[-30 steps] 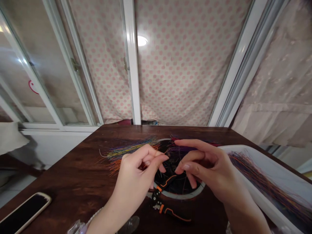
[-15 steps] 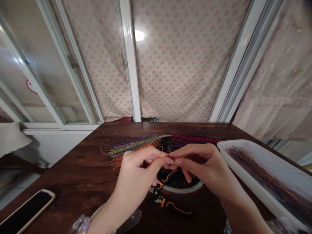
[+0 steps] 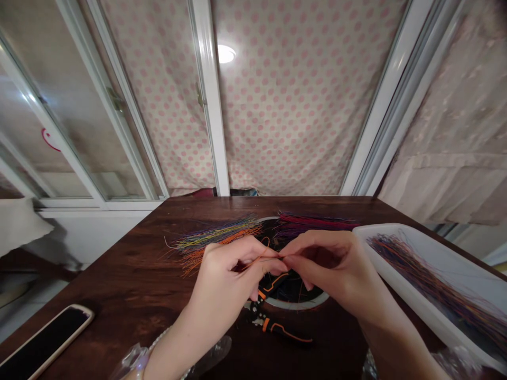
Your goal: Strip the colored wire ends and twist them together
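Phone (image 3: 47, 340) on counter (image 3: 130, 322), near left side. Pliers (image 3: 261, 314), orange-and-black, handles spread, lie below your hands. Your left hand (image 3: 227, 269): fingers grasping thin orange strand (image 3: 268, 246), loop standing above them. Your right hand (image 3: 336, 264): fingertips pinched on same strand, against left ones. Beneath, round black tray (image 3: 293, 291); right, white bin (image 3: 370, 230) holding multicolored strands (image 3: 431, 285). Polka-dot curtain (image 3: 293, 105) beyond.

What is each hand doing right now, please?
Left hand: closed, pinching an orange wire.
Right hand: closed, fingertips meeting the left's; its own hold cannot be told.
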{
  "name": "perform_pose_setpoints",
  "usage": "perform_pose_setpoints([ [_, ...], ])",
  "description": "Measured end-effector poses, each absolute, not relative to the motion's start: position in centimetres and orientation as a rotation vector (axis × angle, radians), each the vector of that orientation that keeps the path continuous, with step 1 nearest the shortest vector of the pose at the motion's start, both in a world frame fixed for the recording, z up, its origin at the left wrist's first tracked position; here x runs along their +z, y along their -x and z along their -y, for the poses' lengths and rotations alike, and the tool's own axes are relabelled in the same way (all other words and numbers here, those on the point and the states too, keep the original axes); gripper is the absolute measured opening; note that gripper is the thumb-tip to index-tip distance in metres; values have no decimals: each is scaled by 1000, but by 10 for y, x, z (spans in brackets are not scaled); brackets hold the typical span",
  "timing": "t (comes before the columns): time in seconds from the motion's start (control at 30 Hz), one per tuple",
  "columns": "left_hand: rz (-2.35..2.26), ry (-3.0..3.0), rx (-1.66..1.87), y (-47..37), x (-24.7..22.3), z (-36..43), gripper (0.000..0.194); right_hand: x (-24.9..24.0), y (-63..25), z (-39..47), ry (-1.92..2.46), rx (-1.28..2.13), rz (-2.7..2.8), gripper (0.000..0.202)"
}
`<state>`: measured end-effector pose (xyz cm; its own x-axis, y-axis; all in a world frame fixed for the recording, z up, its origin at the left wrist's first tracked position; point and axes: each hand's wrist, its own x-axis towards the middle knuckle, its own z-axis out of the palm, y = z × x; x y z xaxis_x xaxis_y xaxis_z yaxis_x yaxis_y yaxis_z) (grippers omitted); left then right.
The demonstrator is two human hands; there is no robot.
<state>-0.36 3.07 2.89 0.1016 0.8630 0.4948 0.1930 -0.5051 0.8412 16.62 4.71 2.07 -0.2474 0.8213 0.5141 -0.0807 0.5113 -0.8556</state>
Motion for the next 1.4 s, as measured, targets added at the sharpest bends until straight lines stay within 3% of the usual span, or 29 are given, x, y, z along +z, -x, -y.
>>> perform_pose_setpoints([
  [0.13, -1012, -1769, 1452, 2, 31, -27, 12, 21, -164, -43, 701, 767, 1632, 9],
  [0.27, -1005, -1705, 1414, 4, 34, -24, 21, 18, -163, -41, 682, 527, 1718, 12],
  [0.53, -727, -1229, 1004, 13, 32, -34, 26, 13, -175, -49, 242, -264, 1927, 22],
  [0.67, -863, -1555, 1324, 11, 33, -31, 11, 13, -172, -51, 341, -119, 1873, 25],
  [0.8, -845, -2272, 1790, 17, 28, -30, 16, 14, -167, -47, 523, 135, 1839, 18],
  [1.0, -700, -2849, 1755, 27, 16, -39, 20, 17, -168, -43, 690, 347, 1776, 13],
  [1.13, -828, -2548, 1773, 19, 23, -35, 18, 17, -169, -45, 612, 276, 1804, 15],
  [1.3, -804, -1726, 1250, 19, 33, -34, 18, 12, -170, -53, 264, -37, 1852, 22],
  [1.4, -757, -1618, 1137, 21, 34, -35, 20, 12, -170, -55, 176, -186, 1857, 24],
])
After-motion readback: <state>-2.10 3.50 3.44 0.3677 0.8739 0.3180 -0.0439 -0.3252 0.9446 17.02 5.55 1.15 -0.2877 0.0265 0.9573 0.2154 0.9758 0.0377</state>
